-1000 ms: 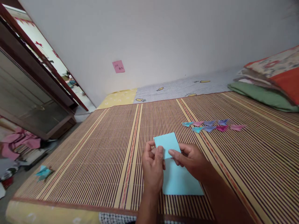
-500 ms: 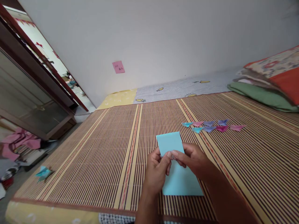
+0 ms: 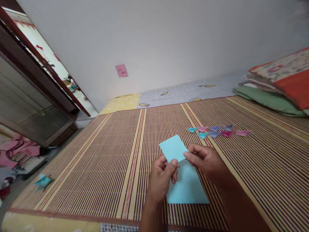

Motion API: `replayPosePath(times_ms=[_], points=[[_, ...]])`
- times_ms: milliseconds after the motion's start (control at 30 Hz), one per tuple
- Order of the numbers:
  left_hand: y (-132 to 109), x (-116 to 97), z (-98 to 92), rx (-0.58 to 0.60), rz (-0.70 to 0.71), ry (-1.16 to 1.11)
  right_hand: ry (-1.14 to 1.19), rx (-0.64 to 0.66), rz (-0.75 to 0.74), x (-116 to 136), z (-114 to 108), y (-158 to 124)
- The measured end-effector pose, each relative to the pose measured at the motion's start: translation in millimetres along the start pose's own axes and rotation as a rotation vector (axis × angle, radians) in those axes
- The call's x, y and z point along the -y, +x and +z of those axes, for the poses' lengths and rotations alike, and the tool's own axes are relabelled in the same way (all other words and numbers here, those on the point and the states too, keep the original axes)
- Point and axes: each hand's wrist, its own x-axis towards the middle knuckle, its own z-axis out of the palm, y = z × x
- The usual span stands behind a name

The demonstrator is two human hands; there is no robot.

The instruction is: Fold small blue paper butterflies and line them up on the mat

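Note:
A light blue sheet of paper is held up and tilted between both hands. My left hand pinches its lower edge, thumb on top. At its right corner, my right hand grips it between thumb and fingers. Below the hands, another light blue sheet of paper lies flat on the striped mat; its upper part is partly hidden by the held sheet and my hands. Beyond my right hand lie several small folded paper shapes in blue, pink and purple, among them a magenta folded paper.
A blue folded paper piece rests near the mat's left edge. Folded bedding is stacked at the far right. A pink note is stuck to the wall. At left stand a door and a heap of pink cloth or paper.
The held sheet has turned so that a corner points away from me. My right hand has moved right, from beside my left thumb to the sheet's right corner.

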Motion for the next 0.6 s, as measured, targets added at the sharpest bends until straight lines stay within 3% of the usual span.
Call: replayPosePath(times_ms=[100, 333, 600], points=[[0, 1, -0.1, -0.03, 0.022, -0.001, 0.068, -0.054, 0.005, 0, 2, 1], [-2, 1, 6.6, -0.087, 0.055, 0.029, 0.147, -0.002, 0.055, -4, 19, 1], [-1, 3, -0.6, -0.095, 0.046, -0.007, 0.071, -0.117, 0.06, 0, 11, 0]])
